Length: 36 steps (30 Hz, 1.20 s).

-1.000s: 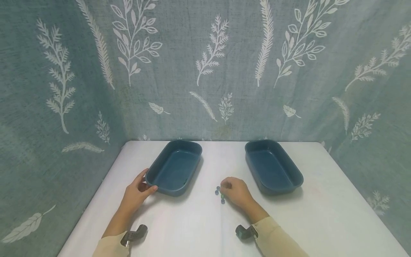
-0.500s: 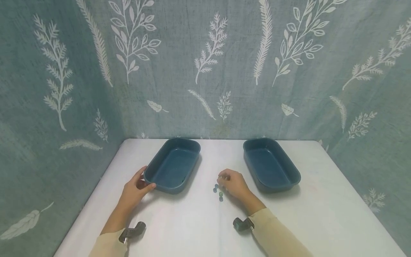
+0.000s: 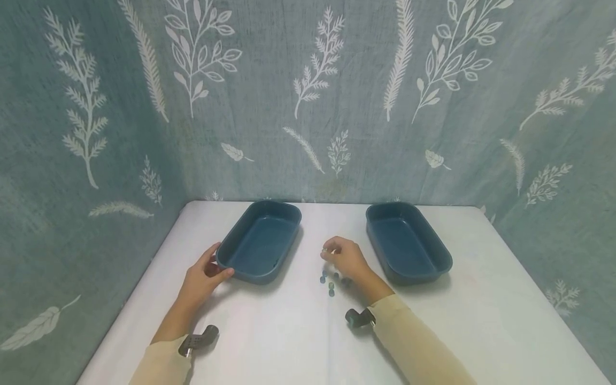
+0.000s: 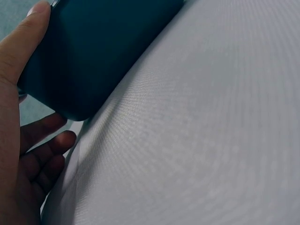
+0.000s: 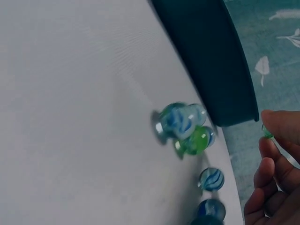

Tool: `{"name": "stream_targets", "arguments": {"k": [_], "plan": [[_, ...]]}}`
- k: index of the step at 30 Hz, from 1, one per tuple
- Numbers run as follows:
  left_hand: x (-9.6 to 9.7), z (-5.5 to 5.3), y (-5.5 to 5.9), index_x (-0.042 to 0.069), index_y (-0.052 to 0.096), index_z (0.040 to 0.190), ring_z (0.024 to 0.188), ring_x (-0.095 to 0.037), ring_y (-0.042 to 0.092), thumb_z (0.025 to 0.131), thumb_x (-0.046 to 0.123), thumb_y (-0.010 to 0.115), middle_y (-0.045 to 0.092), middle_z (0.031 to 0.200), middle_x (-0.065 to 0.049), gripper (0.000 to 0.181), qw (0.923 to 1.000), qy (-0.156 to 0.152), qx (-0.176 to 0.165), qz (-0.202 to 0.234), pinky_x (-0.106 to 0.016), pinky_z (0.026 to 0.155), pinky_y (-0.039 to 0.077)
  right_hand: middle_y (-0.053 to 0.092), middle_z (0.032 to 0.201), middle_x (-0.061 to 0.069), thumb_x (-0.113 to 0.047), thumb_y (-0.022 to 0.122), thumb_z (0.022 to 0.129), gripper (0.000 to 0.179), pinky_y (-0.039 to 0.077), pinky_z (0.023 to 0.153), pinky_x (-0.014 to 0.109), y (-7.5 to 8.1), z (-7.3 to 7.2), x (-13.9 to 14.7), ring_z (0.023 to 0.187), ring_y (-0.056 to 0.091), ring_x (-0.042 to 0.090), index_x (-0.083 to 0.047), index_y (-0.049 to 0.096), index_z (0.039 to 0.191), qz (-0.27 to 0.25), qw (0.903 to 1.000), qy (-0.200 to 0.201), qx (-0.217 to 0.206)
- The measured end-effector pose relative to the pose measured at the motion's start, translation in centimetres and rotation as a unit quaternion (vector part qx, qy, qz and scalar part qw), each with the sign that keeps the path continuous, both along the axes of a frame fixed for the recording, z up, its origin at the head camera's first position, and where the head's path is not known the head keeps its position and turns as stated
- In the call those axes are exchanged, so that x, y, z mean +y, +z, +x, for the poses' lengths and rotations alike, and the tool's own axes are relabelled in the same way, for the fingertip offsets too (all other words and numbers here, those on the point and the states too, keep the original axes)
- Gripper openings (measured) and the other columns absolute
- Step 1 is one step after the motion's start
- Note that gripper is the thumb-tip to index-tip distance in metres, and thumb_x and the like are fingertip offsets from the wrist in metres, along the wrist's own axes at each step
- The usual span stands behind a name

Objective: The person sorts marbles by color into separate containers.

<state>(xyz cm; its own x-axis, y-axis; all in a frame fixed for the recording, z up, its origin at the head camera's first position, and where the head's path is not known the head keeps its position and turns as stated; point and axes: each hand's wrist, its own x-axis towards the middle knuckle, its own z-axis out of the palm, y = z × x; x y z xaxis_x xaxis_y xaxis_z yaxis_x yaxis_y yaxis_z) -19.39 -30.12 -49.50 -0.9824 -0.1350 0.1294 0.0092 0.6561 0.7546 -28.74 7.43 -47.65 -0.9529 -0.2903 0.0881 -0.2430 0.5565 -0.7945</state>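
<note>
My left hand (image 3: pixel 199 280) grips the near left corner of a dark blue rectangular tray (image 3: pixel 260 243), thumb at its near rim and fingers along its left side. The left wrist view shows the tray's outer wall (image 4: pixel 93 51) between thumb and fingertips. Over the table between two trays, my right hand (image 3: pixel 347 259) pinches a greenish glass marble (image 5: pixel 266 131) between thumb and finger; skin covers most of it. Several loose marbles (image 3: pixel 331 289) lie on the cloth below that hand, blue-swirled ones (image 5: pixel 212 179) and a bright green one (image 5: pixel 199 139) among them.
A matching blue tray (image 3: pixel 409 243) stands right of my right hand. Something small and dark green (image 3: pixel 276 263) lies inside the left tray near its right wall. White cloth (image 3: pixel 279 331) covers the table; a leaf-patterned curtain (image 3: pixel 269 107) hangs behind and at both sides.
My right hand has risen from the marbles and moved toward the back with one pinched, uncovering more of those on the cloth. My left hand keeps its grip on the tray.
</note>
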Motion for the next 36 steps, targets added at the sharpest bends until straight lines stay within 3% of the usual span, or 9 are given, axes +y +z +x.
{"name": "stream_targets", "arguments": {"k": [5,14,23,30,36], "plan": [[-0.1,-0.1,0.0,0.017,0.025,0.155,0.105,-0.034,0.058,0.085,0.049,0.072,0.053,0.132,-0.025,0.091,1.0000,0.002,0.001,-0.007,-0.056,0.090,0.044,0.065,0.091,-0.007,-0.027,0.072,0.089,0.018,0.050,0.069,0.035,0.7,-0.4,-0.6,0.083,0.058,0.017,-0.017,0.067,0.103,-0.014,0.9997,0.016,-0.012],[-0.3,-0.2,-0.6,0.016,0.029,0.154,0.101,-0.031,0.060,0.084,0.045,0.075,0.057,0.127,-0.022,0.088,0.9999,0.003,0.013,-0.005,-0.051,0.087,0.047,0.065,0.097,-0.006,-0.027,0.072,0.088,0.019,0.048,0.079,0.039,1.0,-2.0,-1.8,0.092,0.058,0.018,-0.018,0.066,0.103,-0.041,0.9981,0.027,-0.039],[-0.3,-0.3,-0.5,0.017,0.028,0.154,0.100,-0.030,0.059,0.083,0.047,0.075,0.057,0.128,-0.021,0.090,0.9999,0.005,0.014,-0.006,-0.051,0.088,0.047,0.065,0.090,-0.004,-0.026,0.072,0.088,0.015,0.048,0.077,0.039,1.8,-3.7,-2.8,0.089,0.058,0.019,-0.016,0.068,0.099,-0.044,0.9981,0.034,-0.025],[-0.4,-0.4,-0.5,0.017,0.029,0.153,0.101,-0.030,0.059,0.083,0.049,0.075,0.057,0.128,-0.021,0.090,0.9999,0.003,0.012,0.000,-0.051,0.088,0.046,0.066,0.089,-0.002,-0.020,0.072,0.088,0.016,0.049,0.076,0.037,2.4,-4.3,-3.8,0.084,0.060,0.019,-0.010,0.069,0.100,-0.054,0.9972,0.052,-0.007],[-0.3,-0.1,-0.7,0.016,0.030,0.153,0.102,-0.030,0.060,0.083,0.048,0.075,0.057,0.128,-0.022,0.089,0.9999,0.007,0.012,-0.001,-0.050,0.088,0.047,0.066,0.091,0.000,-0.015,0.073,0.087,0.019,0.050,0.075,0.034,2.1,-4.6,-4.8,0.083,0.061,0.018,-0.006,0.069,0.103,-0.060,0.9962,0.059,-0.023]]}}
